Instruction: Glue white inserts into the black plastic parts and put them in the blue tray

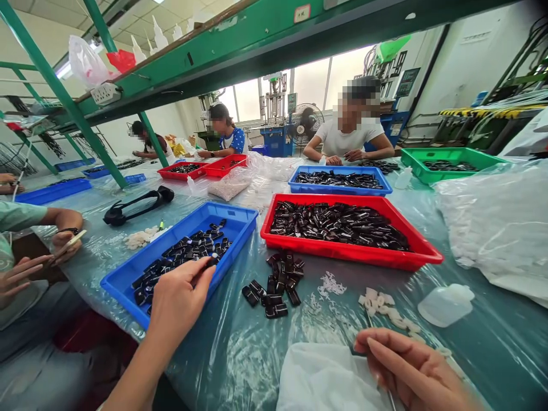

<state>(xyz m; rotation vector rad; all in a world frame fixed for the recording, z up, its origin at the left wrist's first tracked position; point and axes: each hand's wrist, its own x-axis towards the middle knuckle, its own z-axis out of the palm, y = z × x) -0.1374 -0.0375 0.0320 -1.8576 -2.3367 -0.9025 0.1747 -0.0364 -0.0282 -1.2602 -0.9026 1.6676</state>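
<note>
Workshop benches run back toward bright windows, with a green steel shelf overhead and other people seated around one long surface (492, 342) covered in clear plastic sheet. A big clear bag (500, 228) slumps at the right.

Nearest the person, a red tray (351, 251) is heaped with small black pieces, while a blue tray (128, 274) beside it is only partly covered, its far end bare. By that look, much of the batch is unhandled. A white bag (321, 377) lies at the near edge. Between the trays and the person sit a loose pile of black pieces (276, 285), a small plastic bottle (445, 304) on its side and scattered white bits (381, 302).

The left hand (177, 299) reaches over the blue tray's near wall, pinching one black piece (210, 262) at its fingertips. The right hand (411, 371) rests over the white bag, fingers drawn together on what looks like a thin pin (390, 397).
</note>
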